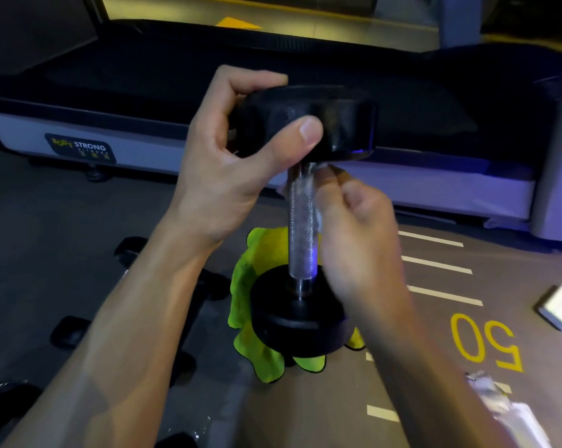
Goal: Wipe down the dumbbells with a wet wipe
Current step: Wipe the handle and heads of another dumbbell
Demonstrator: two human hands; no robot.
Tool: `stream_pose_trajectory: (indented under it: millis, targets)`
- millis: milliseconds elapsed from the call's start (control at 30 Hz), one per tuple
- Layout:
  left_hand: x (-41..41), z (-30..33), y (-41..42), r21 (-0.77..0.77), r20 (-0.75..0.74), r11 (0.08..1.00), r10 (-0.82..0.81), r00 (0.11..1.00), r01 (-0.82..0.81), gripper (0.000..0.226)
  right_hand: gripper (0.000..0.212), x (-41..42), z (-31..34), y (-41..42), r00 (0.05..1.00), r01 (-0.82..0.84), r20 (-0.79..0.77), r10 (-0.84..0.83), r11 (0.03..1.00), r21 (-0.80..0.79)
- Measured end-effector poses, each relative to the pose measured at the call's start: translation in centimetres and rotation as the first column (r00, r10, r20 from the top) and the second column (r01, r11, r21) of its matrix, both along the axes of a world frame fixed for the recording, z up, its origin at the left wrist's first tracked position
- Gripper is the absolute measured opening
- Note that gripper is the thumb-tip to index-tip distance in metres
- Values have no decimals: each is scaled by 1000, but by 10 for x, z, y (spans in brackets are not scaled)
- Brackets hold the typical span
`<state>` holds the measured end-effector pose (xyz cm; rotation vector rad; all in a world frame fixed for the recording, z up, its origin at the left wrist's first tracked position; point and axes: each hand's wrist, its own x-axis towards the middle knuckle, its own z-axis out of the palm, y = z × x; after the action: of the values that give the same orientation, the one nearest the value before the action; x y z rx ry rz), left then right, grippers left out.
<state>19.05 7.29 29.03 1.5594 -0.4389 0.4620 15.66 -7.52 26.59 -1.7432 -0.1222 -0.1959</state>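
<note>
A black dumbbell (300, 221) stands upright, its lower head resting on a bright green cloth (260, 344) on the floor. My left hand (234, 163) grips the upper head from the left, thumb across its front. My right hand (354, 231) pinches a small white wet wipe (320, 189) against the right side of the knurled metal handle, just below the upper head. Most of the wipe is hidden by my fingers.
A treadmill base (111, 137) with a dark belt runs across the back. More black dumbbells (76, 331) lie on the floor at the left. A white wipe packet (560, 305) and crumpled wrappers (499, 405) sit at the right, near yellow "50" floor markings.
</note>
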Motion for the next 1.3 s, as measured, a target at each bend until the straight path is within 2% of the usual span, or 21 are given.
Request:
stream_pose_trajectory:
  millis: [100,167,233,267,333,367,400,500,600,667,767,867,967,1033,1167,1233,1300]
  targets:
    - [3,-1,2,-15,-9,999,38,999,-38,42,23,-29,-20,13,975,35,222,7,982,-183]
    - [4,-3,6,-24,-14,999,48,999,-48,40,22,-33,-28,9,964,73,265,2,960,-272]
    - [5,-4,9,-35,-25,999,33,999,-34,38,24,-24,-20,2,978,42,208,20,956,-292]
    - [5,-4,10,-37,-33,999,18,999,-20,39,29,-15,-9,1,990,-16,134,48,974,-228]
    - [5,-4,11,-28,-35,1000,-7,999,6,41,39,2,9,-1,985,-140,-91,144,989,56]
    - [4,-4,12,-25,-31,1000,-17,999,16,41,47,9,12,-4,966,-177,-161,202,972,157]
    - [4,-5,12,-28,-27,999,-27,999,26,41,52,13,12,-7,946,-235,-181,269,953,189]
    - [5,-8,15,-72,-40,996,-54,998,51,40,36,10,-12,-23,913,-349,-231,335,937,-20]
    - [6,-9,13,-87,-52,996,-33,998,28,38,34,-12,-29,-37,900,-387,-290,325,902,-193]
    - [6,-7,12,-80,-36,997,-6,999,3,37,39,-26,-29,-38,915,-393,-242,324,852,-345]
    - [7,-8,12,-71,-6,996,50,999,-50,38,24,-42,-25,-39,958,-252,-57,281,727,-639]
    - [5,-9,15,-81,-3,993,84,996,-84,37,18,-59,-23,-37,954,-154,34,299,583,-798]
    - [3,-9,15,-81,4,993,91,996,-90,39,35,-76,-23,-33,954,41,190,233,525,-850]
    - [1,-7,15,-65,17,994,85,996,-84,41,38,-85,-24,-28,947,98,240,213,520,-848]
    - [-2,-4,9,-20,48,999,44,998,-43,44,34,-85,-22,-10,975,77,159,154,439,-895]
    - [-3,-2,5,-6,60,1000,21,998,-20,44,30,-83,-22,7,981,120,167,101,362,-924]
    - [-4,-1,4,2,68,1000,7,998,-7,44,27,-83,-23,17,978,161,196,75,332,-930]
